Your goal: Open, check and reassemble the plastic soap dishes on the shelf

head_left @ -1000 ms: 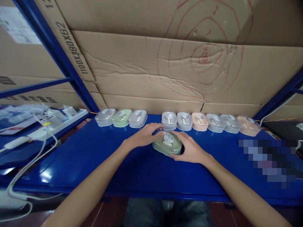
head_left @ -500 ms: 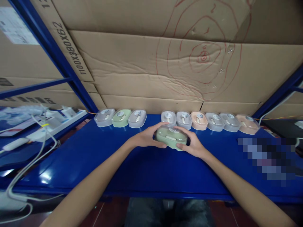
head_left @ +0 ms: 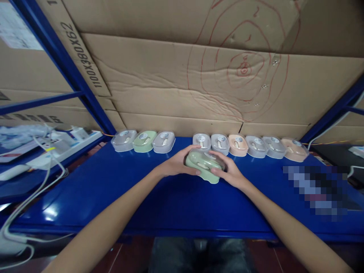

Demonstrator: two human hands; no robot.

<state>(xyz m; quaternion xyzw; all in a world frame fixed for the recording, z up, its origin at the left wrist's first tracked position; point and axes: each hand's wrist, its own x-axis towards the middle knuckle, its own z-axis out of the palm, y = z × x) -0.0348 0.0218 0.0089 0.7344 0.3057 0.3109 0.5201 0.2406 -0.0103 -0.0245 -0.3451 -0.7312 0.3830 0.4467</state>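
Observation:
A green box with a clear lid (head_left: 205, 163) is held between both hands above the blue table (head_left: 170, 204), tilted a little. My left hand (head_left: 179, 162) grips its left end, thumb on the front. Around its right end are the fingers of my right hand (head_left: 229, 170), with the thumb on the front near the pale clip. Behind, at the table's back edge, stand several similar boxes: a grey one (head_left: 201, 142), an orange one (head_left: 238, 145) and others on the right. A second green box (head_left: 145, 141) stands between two grey ones on the left.
A cardboard wall (head_left: 159, 76) with red rings rises behind the boxes. Blue shelf posts stand at both sides. At the left lie a power strip (head_left: 65, 149) and white cables (head_left: 42, 189). A blurred-out patch (head_left: 315, 191) covers part of the table's right side.
The green box in my hands has turned and tilted slightly, its right end now lower. Both hands still hold it, and the view has shifted a little.

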